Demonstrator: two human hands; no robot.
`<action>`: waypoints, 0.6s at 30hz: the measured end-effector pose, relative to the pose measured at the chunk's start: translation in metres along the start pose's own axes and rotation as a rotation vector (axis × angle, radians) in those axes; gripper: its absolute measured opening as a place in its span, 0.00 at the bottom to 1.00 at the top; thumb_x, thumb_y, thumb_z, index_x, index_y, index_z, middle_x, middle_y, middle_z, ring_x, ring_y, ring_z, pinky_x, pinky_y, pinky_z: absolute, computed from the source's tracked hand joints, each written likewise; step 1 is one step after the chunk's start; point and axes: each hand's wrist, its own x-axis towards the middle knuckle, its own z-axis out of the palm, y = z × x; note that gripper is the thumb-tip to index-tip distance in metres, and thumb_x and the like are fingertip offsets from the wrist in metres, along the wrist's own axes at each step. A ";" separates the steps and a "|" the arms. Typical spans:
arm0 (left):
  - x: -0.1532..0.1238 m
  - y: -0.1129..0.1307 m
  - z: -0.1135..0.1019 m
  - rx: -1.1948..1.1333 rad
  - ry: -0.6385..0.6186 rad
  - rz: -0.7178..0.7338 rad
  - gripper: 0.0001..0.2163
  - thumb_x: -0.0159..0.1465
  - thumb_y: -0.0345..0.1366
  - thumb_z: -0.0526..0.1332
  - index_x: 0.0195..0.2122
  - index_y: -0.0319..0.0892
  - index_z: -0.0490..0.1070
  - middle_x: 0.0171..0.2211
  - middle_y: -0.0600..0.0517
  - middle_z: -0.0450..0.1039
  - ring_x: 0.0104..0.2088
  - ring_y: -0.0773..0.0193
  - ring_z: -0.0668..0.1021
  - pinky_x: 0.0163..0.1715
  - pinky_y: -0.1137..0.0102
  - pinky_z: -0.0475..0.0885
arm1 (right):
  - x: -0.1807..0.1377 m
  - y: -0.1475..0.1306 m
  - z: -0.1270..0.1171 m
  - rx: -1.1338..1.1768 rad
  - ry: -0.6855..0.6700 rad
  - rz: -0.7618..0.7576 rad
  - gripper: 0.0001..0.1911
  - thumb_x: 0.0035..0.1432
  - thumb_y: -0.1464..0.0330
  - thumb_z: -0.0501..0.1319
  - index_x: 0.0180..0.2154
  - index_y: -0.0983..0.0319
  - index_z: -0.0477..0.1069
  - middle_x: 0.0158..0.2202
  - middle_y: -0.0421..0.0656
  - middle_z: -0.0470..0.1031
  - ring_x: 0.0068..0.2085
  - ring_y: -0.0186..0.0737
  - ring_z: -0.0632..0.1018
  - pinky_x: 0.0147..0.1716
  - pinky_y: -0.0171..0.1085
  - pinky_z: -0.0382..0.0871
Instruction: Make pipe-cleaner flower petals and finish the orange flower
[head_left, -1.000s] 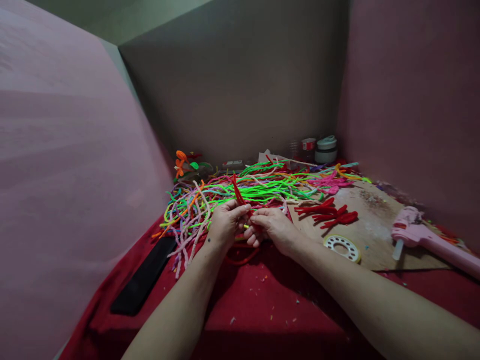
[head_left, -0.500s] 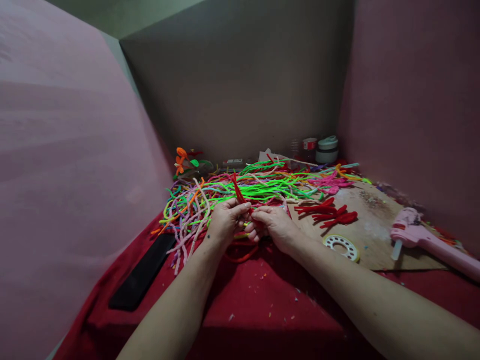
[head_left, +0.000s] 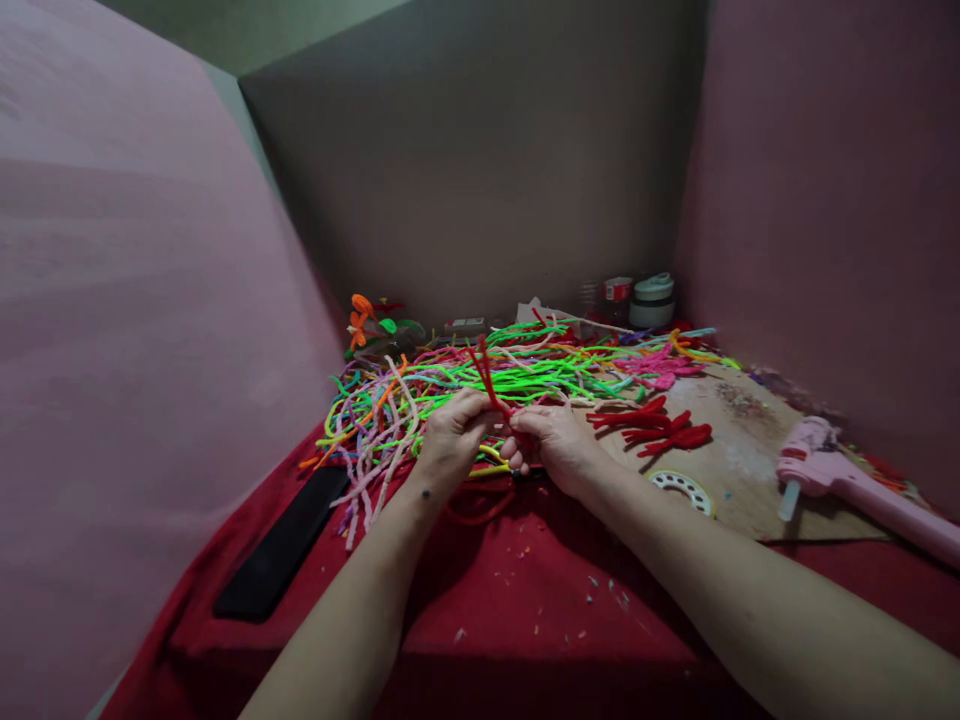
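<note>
My left hand (head_left: pixel 450 440) and my right hand (head_left: pixel 553 445) meet over a red cloth (head_left: pixel 525 590), fingers pinched on a red pipe cleaner (head_left: pixel 486 375) whose end sticks up between them. Its lower part loops down under my hands. Just behind lies a big tangle of coloured pipe cleaners (head_left: pixel 480 380), mostly green, pink and orange. To the right of my right hand, several folded red pipe-cleaner pieces (head_left: pixel 660 428) rest on a wooden board (head_left: pixel 750 470).
A pink glue gun (head_left: pixel 840 475) lies at the board's right edge, a white ring-shaped disc (head_left: pixel 681 490) near its front. A black flat bar (head_left: pixel 281 545) lies left on the cloth. Small jars (head_left: pixel 637 298) and an orange pipe-cleaner flower (head_left: pixel 367 320) stand at the back wall.
Both hands have risen slightly and moved a little away from me; the upright end of the red pipe cleaner now tilts more upright between the fingers.
</note>
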 end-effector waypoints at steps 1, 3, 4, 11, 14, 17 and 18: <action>0.001 -0.001 -0.002 0.082 -0.006 0.093 0.04 0.53 0.34 0.61 0.27 0.42 0.75 0.28 0.51 0.69 0.29 0.66 0.70 0.30 0.73 0.65 | 0.001 0.000 -0.001 -0.013 -0.006 -0.005 0.03 0.43 0.71 0.56 0.22 0.65 0.65 0.15 0.41 0.72 0.14 0.32 0.69 0.14 0.30 0.61; 0.002 -0.003 -0.006 0.209 -0.027 0.205 0.05 0.54 0.33 0.60 0.28 0.44 0.76 0.29 0.51 0.67 0.31 0.66 0.69 0.31 0.73 0.64 | 0.001 0.000 -0.002 -0.040 -0.021 -0.008 0.04 0.43 0.70 0.56 0.23 0.65 0.66 0.16 0.41 0.72 0.14 0.32 0.70 0.13 0.29 0.60; 0.002 -0.005 -0.007 0.252 -0.032 0.234 0.05 0.55 0.33 0.60 0.28 0.45 0.76 0.28 0.51 0.66 0.30 0.66 0.68 0.31 0.73 0.63 | 0.001 -0.001 -0.002 -0.051 -0.031 -0.007 0.04 0.44 0.70 0.56 0.23 0.65 0.67 0.16 0.41 0.72 0.14 0.32 0.70 0.13 0.29 0.60; 0.002 -0.010 -0.014 0.415 -0.055 0.315 0.07 0.57 0.35 0.58 0.32 0.47 0.75 0.34 0.49 0.67 0.37 0.62 0.69 0.37 0.70 0.63 | -0.001 -0.003 -0.001 -0.039 -0.110 -0.033 0.06 0.45 0.68 0.58 0.24 0.66 0.68 0.17 0.41 0.73 0.15 0.32 0.71 0.14 0.29 0.61; 0.003 -0.008 -0.015 0.441 -0.075 0.350 0.07 0.58 0.34 0.57 0.32 0.47 0.75 0.36 0.49 0.69 0.39 0.61 0.69 0.38 0.69 0.63 | -0.002 -0.004 -0.001 -0.031 -0.135 -0.032 0.07 0.46 0.67 0.58 0.25 0.66 0.67 0.18 0.42 0.74 0.16 0.32 0.71 0.16 0.30 0.63; 0.004 -0.006 -0.017 0.471 -0.110 0.410 0.07 0.59 0.33 0.57 0.33 0.47 0.75 0.37 0.49 0.72 0.38 0.62 0.69 0.40 0.69 0.61 | -0.002 -0.005 -0.001 -0.034 -0.143 -0.041 0.07 0.46 0.67 0.57 0.25 0.66 0.67 0.18 0.43 0.74 0.16 0.32 0.71 0.16 0.30 0.63; 0.005 -0.006 -0.018 0.494 -0.122 0.434 0.07 0.59 0.33 0.56 0.33 0.47 0.74 0.36 0.50 0.73 0.37 0.63 0.69 0.40 0.69 0.61 | -0.002 -0.005 -0.001 -0.041 -0.140 -0.046 0.07 0.45 0.67 0.57 0.24 0.66 0.67 0.18 0.43 0.73 0.16 0.32 0.71 0.16 0.30 0.63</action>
